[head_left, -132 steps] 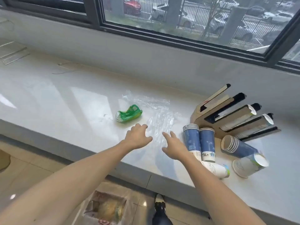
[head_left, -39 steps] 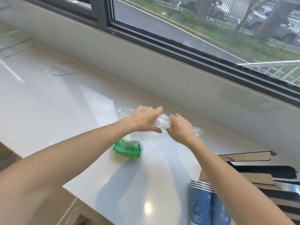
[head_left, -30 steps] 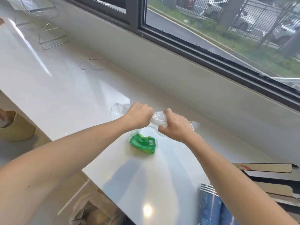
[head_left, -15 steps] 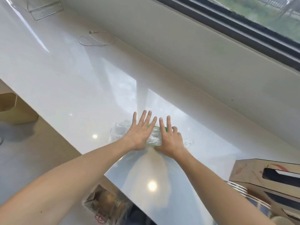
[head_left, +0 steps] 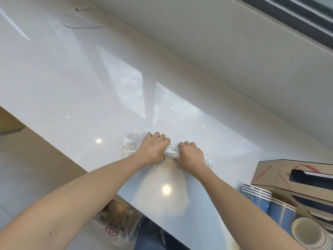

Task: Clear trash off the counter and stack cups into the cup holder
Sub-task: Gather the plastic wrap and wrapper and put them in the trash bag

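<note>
A crumpled clear plastic wrap [head_left: 172,152] lies rolled on the white counter [head_left: 75,83] near its front edge. My left hand [head_left: 154,149] and my right hand [head_left: 191,155] are both curled shut on it, side by side. Loose ends of the wrap stick out to the left [head_left: 132,144] and right. The green wrapper is hidden, apparently inside the roll. At the right edge the cardboard cup holder [head_left: 295,179] lies on the counter, with stacks of blue paper cups [head_left: 256,194] in front of it.
A thin loop of wire [head_left: 84,18] lies at the counter's far left by the wall. Below the counter's front edge, a plastic bag with trash [head_left: 119,219] sits on the floor. The window sill wall runs along the back.
My hands, flat on the plastic and green wrapper half a second ago, have curled into fists around the rolled plastic. The green wrapper is no longer visible.
</note>
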